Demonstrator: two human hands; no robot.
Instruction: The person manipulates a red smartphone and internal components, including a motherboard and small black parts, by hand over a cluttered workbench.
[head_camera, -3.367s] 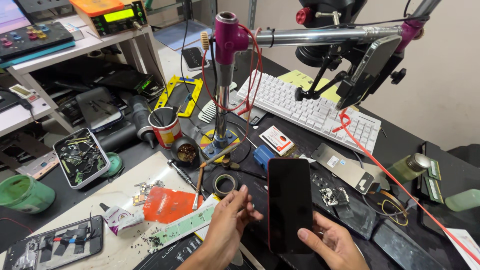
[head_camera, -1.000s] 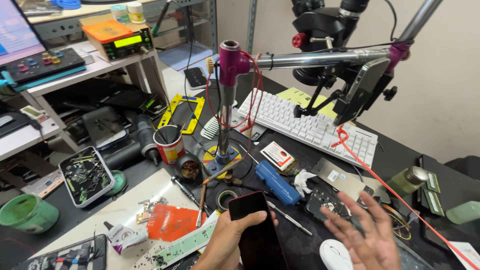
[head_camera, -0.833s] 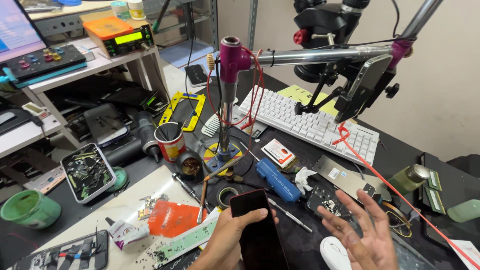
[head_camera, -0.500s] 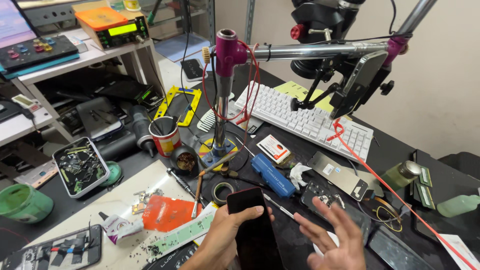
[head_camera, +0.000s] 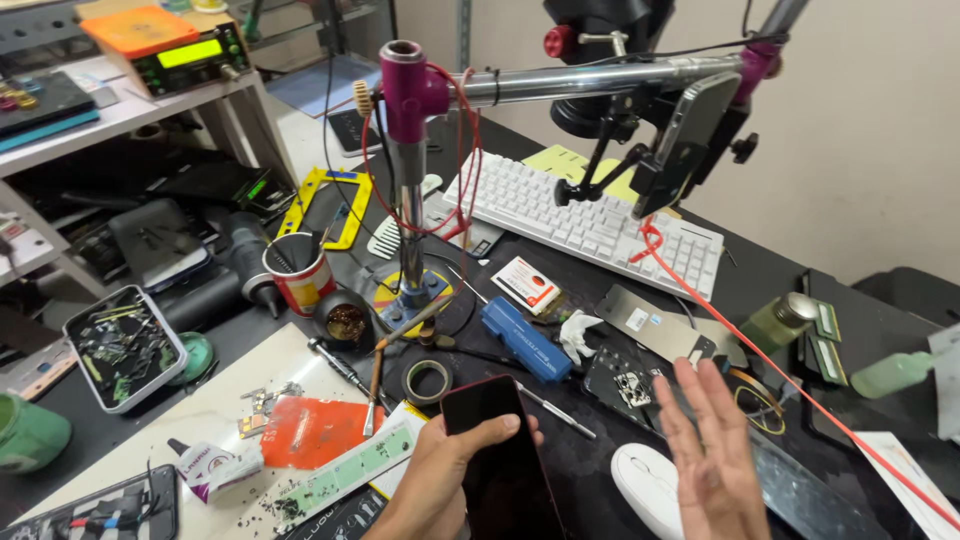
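My left hand grips a dark smartphone with a red edge, thumb laid across its upper part, low over the black bench mat. My right hand hovers open beside it on the right, fingers spread, holding nothing, just above a white mouse. A roll of black tape lies just beyond the phone. A blue rectangular tool and a thin metal pick rest between the phone and a microscope stand.
A white keyboard sits at the back. The stand's horizontal arm carries a microscope head overhead, with a red cable trailing right. A tin cup of tools, parts tray, orange packet and green bottle crowd the bench.
The phone has stayed in my left hand, held low near the front edge. My right hand let go of it earlier and now hovers open, raised slightly at the right.
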